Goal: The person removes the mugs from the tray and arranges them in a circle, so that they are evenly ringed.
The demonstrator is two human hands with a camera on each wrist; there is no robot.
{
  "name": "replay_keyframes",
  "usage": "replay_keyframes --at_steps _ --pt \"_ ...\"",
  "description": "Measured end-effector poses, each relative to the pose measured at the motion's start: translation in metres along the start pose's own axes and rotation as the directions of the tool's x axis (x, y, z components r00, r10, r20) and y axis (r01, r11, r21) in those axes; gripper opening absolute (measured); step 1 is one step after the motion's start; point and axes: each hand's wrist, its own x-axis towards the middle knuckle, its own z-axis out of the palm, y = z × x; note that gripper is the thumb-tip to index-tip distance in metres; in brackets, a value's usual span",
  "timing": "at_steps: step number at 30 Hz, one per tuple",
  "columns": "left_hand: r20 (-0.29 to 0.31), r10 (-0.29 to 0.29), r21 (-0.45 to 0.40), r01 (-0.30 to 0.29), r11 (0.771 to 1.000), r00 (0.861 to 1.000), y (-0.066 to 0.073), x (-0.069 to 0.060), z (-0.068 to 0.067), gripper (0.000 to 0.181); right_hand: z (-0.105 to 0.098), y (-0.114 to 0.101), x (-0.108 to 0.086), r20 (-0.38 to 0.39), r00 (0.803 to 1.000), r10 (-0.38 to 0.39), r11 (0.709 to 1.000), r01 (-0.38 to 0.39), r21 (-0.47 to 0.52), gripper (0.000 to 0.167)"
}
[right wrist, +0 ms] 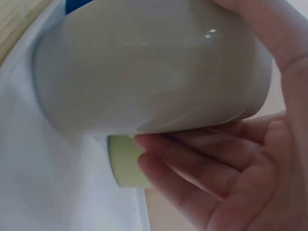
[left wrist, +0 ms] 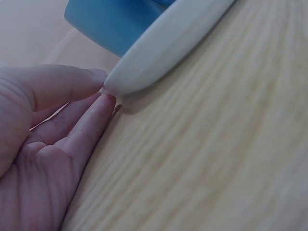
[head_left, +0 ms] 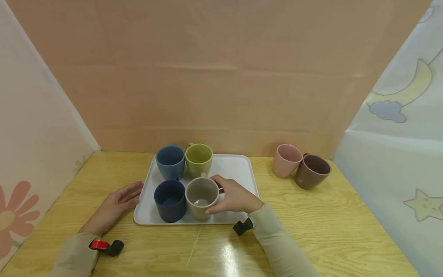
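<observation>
Currently, the right hand (head_left: 234, 195) holds the beige mug (head_left: 201, 199) between its thumb and fingers, from the mug's right side. The mug is upright at the front of the white tray (head_left: 236, 169), near its middle, with its handle toward the back; whether the base rests fully on the tray is hard to tell. Just left of it stands the navy mug (head_left: 169, 202), and behind these two the blue mug (head_left: 170, 161) and the green mug (head_left: 199, 159) stand side by side. The left hand (head_left: 114, 204) lies beside the tray's left edge, its fingers fairly straight and the tips touching the rim. Off the tray, on the right rear of the wooden table (head_left: 346, 231), the pink mug (head_left: 286, 161) and the brown mug (head_left: 312, 172) stand next to each other. A brownish-orange sheet (head_left: 225, 96) rises behind the table
</observation>
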Motion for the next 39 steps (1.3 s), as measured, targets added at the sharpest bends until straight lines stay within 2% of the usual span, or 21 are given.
replay_keyframes --at_steps 4,13,21,30,35,39 --pt "0.003 0.006 0.006 -0.006 1.0 1.0 0.001 0.002 0.0 0.066 -0.007 -0.002 -0.002 0.001 1.0 0.016 1.0 -0.016 0.009 0.072" --pt "0.01 0.014 -0.018 -0.014 1.0 1.0 0.001 0.001 -0.001 0.067 -0.026 0.009 -0.011 -0.007 0.999 0.032 0.999 -0.031 0.044 0.069" --pt "-0.002 0.017 0.012 -0.017 1.0 1.0 -0.002 0.001 -0.002 0.067 -0.047 0.017 -0.02 0.014 0.998 0.062 0.997 -0.063 0.052 0.066" --pt "0.0 -0.003 -0.009 0.003 1.0 1.0 -0.001 0.001 -0.003 0.068 -0.071 0.027 -0.031 -0.041 0.994 0.097 0.994 -0.095 0.044 0.068" --pt "0.006 -0.012 -0.009 0.012 1.0 1.0 -0.002 0.003 -0.002 0.068 -0.088 0.035 -0.044 -0.104 0.986 0.127 0.99 -0.12 0.077 0.071" --pt "0.0 -0.009 -0.013 0.009 1.0 1.0 0.0 0.003 -0.002 0.067 -0.101 0.04 -0.056 -0.153 0.98 0.124 0.99 -0.113 0.081 0.071"
